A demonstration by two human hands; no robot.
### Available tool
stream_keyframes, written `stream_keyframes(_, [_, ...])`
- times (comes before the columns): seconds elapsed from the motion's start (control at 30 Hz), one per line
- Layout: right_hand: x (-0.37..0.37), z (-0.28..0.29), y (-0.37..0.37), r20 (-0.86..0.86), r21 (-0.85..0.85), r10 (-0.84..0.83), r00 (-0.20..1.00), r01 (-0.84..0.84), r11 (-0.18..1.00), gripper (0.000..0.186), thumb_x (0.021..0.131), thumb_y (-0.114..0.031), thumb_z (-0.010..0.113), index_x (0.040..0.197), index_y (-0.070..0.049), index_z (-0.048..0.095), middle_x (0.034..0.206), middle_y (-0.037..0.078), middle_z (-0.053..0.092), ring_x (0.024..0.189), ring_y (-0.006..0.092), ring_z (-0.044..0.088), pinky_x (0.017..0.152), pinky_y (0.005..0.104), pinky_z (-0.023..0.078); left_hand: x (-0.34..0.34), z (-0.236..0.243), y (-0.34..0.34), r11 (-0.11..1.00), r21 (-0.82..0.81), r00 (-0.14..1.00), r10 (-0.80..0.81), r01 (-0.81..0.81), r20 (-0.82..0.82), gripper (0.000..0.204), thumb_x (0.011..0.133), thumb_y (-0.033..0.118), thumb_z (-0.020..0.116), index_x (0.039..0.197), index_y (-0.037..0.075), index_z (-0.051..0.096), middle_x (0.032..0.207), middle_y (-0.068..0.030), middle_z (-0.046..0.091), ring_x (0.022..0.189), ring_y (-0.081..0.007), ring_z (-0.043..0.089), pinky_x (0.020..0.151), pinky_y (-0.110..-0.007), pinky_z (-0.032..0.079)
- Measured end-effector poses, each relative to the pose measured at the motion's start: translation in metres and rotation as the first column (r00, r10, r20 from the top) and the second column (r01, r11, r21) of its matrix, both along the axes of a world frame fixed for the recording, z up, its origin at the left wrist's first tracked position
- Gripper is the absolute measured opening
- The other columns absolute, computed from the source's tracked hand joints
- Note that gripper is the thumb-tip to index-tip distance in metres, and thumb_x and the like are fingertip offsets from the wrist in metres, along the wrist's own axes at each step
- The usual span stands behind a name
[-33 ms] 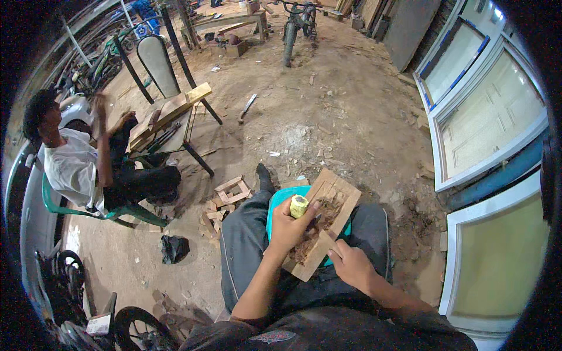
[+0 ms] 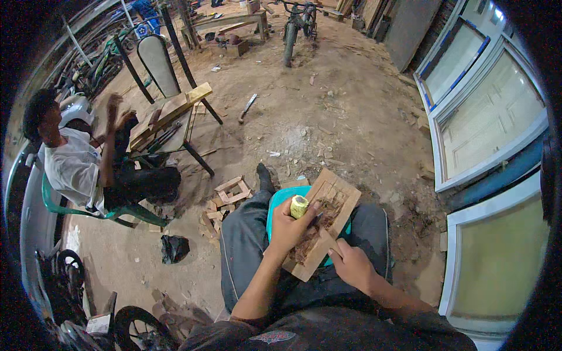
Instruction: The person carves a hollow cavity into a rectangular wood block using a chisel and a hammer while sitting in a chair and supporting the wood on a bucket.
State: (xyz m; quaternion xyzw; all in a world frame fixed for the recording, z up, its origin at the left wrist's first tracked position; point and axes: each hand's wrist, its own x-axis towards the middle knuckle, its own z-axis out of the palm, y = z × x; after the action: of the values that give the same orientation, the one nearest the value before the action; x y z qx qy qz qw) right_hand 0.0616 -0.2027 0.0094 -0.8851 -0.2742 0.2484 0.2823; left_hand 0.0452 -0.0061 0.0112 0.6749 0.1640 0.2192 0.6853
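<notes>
Wooden board (image 2: 344, 205) holds brown shavings (image 2: 304, 250) in its recess (image 2: 331, 203); left hand (image 2: 287, 229) grips a yellow handle (image 2: 299, 205), right hand (image 2: 355, 267) grips something unclear.

Wearer's attire: black shirt (image 2: 333, 327) with a small chest print (image 2: 274, 337); dark grey trousers (image 2: 244, 240), pale piping (image 2: 228, 266) at left; left hand (image 2: 285, 227) and right hand (image 2: 355, 267) bare.

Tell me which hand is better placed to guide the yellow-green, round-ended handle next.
Probably the left hand: it grips that handle over the brown rectangular wooden board. The right hand, lower and farther right, holds a pale flat wooden strip.
</notes>
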Motion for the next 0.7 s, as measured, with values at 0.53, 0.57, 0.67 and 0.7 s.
stream_keyframes(0.53, [-0.001, 0.003, -0.002, -0.040, -0.020, -0.010, 0.999, 0.009, 1.000, 0.024, 0.092, -0.021, 0.054, 0.100, 0.000, 0.045, 0.071, 0.030, 0.058, 0.072, 0.0491, 0.058, 0.060, 0.0563, 0.044, 0.001, -0.009, -0.003, 1.000, 0.023, 1.000, -0.004, 0.004, -0.016, 0.019, 0.082, 0.016, 0.074, 0.080, 0.001, 0.062, 0.069, 0.0031, 0.060, 0.062, -0.0023, 0.048, 0.054, -0.023, 0.041])
stream_keyframes(0.57, [0.000, 0.003, -0.003, -0.021, -0.014, -0.011, 1.000, 0.011, 1.000, 0.024, 0.092, -0.021, 0.054, 0.099, 0.000, 0.045, 0.070, 0.030, 0.058, 0.072, 0.0491, 0.058, 0.060, 0.0565, 0.044, 0.003, -0.009, -0.004, 1.000, -0.002, 1.000, -0.002, 0.002, -0.009, 0.019, 0.082, 0.016, 0.074, 0.080, 0.001, 0.062, 0.069, 0.0031, 0.060, 0.062, -0.0024, 0.048, 0.054, -0.023, 0.041])
stream_keyframes(0.67, [0.000, -0.004, -0.002, -0.005, 0.002, -0.029, 1.000, 0.029, 1.000, 0.023, 0.092, -0.021, 0.054, 0.098, 0.000, 0.046, 0.070, 0.029, 0.058, 0.071, 0.0489, 0.058, 0.060, 0.0564, 0.044, 0.001, -0.005, -0.001, 0.996, 0.091, 1.000, 0.001, -0.002, 0.009, 0.018, 0.082, 0.016, 0.074, 0.080, 0.002, 0.062, 0.069, 0.0036, 0.060, 0.062, -0.0023, 0.048, 0.054, -0.022, 0.041])
stream_keyframes(0.7, [0.000, -0.003, -0.002, 0.002, -0.004, -0.014, 1.000, 0.014, 1.000, 0.023, 0.092, -0.021, 0.055, 0.098, -0.001, 0.046, 0.070, 0.029, 0.058, 0.071, 0.0489, 0.058, 0.060, 0.0564, 0.044, 0.002, -0.004, -0.001, 0.998, 0.060, 1.000, 0.009, -0.010, 0.016, 0.019, 0.082, 0.016, 0.074, 0.079, 0.002, 0.062, 0.069, 0.0038, 0.060, 0.062, -0.0023, 0.048, 0.054, -0.022, 0.040])
